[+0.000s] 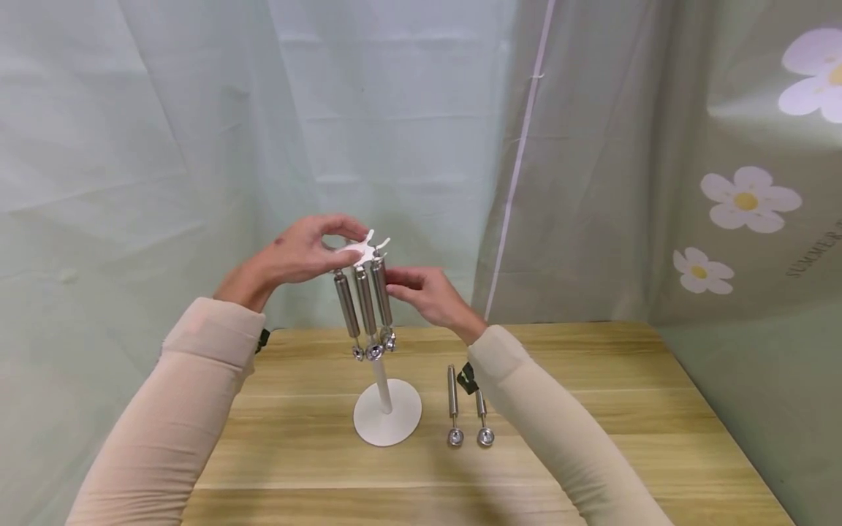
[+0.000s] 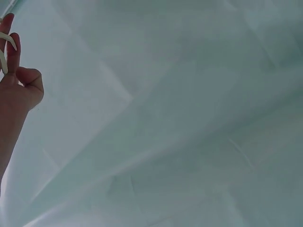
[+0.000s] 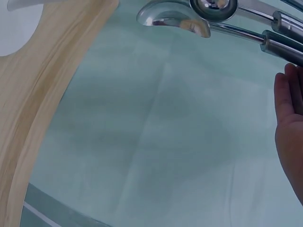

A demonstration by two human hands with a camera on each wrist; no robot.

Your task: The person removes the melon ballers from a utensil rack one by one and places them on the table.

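Note:
A white stand (image 1: 387, 420) rises from the wooden table (image 1: 592, 409) and ends in a head of white hooks (image 1: 370, 248). Three steel scoops (image 1: 365, 299) hang from it side by side. My left hand (image 1: 302, 252) pinches the hook head from the left; the left wrist view shows its fingers (image 2: 16, 90) around a white prong (image 2: 5, 47). My right hand (image 1: 421, 292) reaches in from the right, and its straight fingertips touch the handle of the rightmost hanging scoop. In the right wrist view the fingers (image 3: 289, 123) lie straight just below the steel handles (image 3: 284, 45) and scoop bowls (image 3: 213, 7).
Two more steel scoops (image 1: 453, 405) (image 1: 483, 424) lie on the table right of the stand's base, partly under my right sleeve. Pale green curtains hang close behind the table, and a flowered cloth (image 1: 743, 201) hangs on the right.

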